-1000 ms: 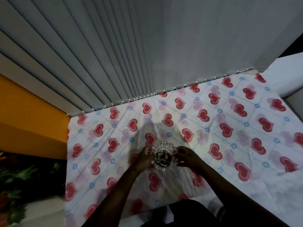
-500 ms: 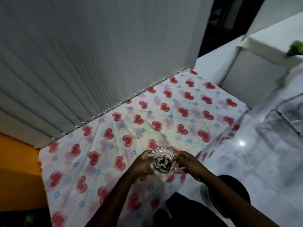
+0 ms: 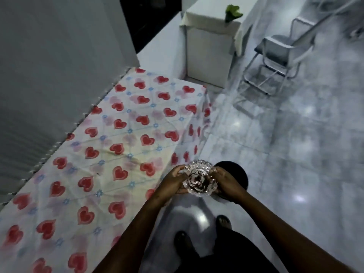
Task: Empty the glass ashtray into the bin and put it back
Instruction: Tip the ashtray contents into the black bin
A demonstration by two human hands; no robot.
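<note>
Cut glass, scalloped at the rim, the ashtray (image 3: 200, 178) sits upright between both hands, lifted clear of the table and carried level just off its right edge. The left hand (image 3: 174, 181) cups its left side with fingers curled around the rim, and the right hand (image 3: 226, 181) clasps the right side the same way; both are closed on the glass. Dark ash and debris lie in the bowl, so nothing has been tipped out.

Judged from this, the carry to the bin is the step in hand. A round black shape (image 3: 239, 174) shows on the pale tiled floor (image 3: 295, 154) just behind the right hand, and it is probably the bin, though only part of its outline is visible and its opening cannot be made out. The next move would call for bringing the ashtray over that opening and tilting it without letting ash drift onto the floor or the heart-print tablecloth (image 3: 118, 134).

Dim light blurs the ashtray's contents. The hands hide its sides and underside. Near the bottom edge the person's feet are barely distinguishable. At the far right a metal-framed chair (image 3: 279, 52) is partly cut off.
</note>
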